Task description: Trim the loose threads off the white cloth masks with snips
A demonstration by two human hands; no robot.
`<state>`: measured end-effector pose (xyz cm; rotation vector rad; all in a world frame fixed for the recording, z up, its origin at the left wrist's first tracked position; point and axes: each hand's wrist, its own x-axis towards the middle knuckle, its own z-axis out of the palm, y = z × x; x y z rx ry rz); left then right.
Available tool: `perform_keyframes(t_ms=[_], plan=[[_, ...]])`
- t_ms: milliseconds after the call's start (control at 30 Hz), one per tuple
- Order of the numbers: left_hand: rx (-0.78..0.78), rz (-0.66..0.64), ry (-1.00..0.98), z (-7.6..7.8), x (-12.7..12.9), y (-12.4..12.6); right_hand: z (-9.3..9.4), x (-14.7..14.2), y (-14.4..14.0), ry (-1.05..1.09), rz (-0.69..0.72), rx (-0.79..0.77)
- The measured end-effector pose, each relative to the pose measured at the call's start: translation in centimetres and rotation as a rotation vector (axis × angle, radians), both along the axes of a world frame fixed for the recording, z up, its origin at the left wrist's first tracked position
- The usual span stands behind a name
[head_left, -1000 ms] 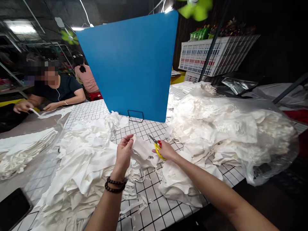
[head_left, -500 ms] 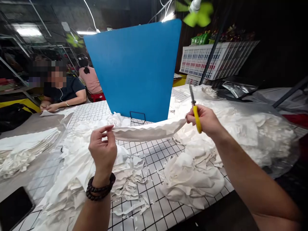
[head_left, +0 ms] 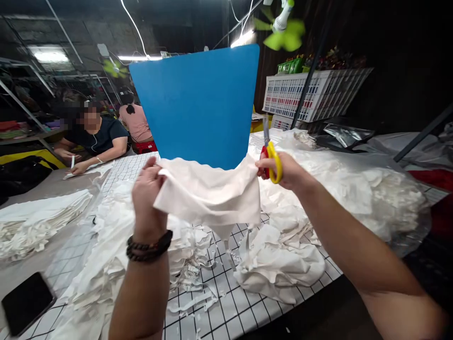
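Note:
A piece of white cloth (head_left: 212,191) hangs stretched between my two hands above the table. My left hand (head_left: 148,198), with dark beads at its wrist, pinches the cloth's upper left corner. At the upper right corner, the fingertips of my right hand (head_left: 278,170) are closed on the cloth. The same hand carries scissors (head_left: 275,163) with yellow and red handles, blades pointing up. Below the cloth lie a crumpled heap of white cloth (head_left: 283,264) on the right and thin white cut strips (head_left: 198,295) nearer the middle.
A blue upright panel (head_left: 198,108) stands behind the grid-patterned table (head_left: 244,302). White cloth piles (head_left: 102,264) and a black phone (head_left: 28,302) lie at left. A co-worker (head_left: 95,137) sits at far left. Plastic-wrapped cloth (head_left: 382,193) and a white crate (head_left: 293,94) are at right.
The cloth has gone from a folded narrow band to a hanging sheet facing me. My right hand has moved left with the scissors, and my hands are closer together.

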<state>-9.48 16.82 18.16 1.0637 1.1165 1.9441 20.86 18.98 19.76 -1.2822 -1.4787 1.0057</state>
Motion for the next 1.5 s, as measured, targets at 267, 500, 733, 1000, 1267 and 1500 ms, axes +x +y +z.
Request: perform_keyframes(t_ms=[267,500,733,1000,1267,1500], plan=[[-0.484,-0.160,0.373,-13.8,5.6,1.2,-13.6,2.5,1.2,-0.400,-0.163,-0.263],[-0.801,-0.311,0.759,-21.6,6.4,-4.9,-19.4,0.3,-2.6,-0.499,-0.016,-0.246],[-0.811,-0.368,0.708,-21.6,7.4,-4.6,-21.0,-5.7,-3.4,-0.392,0.136,-0.197],[-0.796,-0.526,0.009,-21.7,9.0,-8.2,-21.0,-5.4,-6.1,-0.178,0.294,-0.204],[-0.940,-0.643,-0.524,-21.7,9.5,-10.6,-21.0,-3.7,-6.9,-0.065,0.240,-0.284],[-0.905,-0.660,-0.563,-21.9,10.2,-10.5,-20.4,-3.5,-7.4,0.012,0.241,-0.264]])
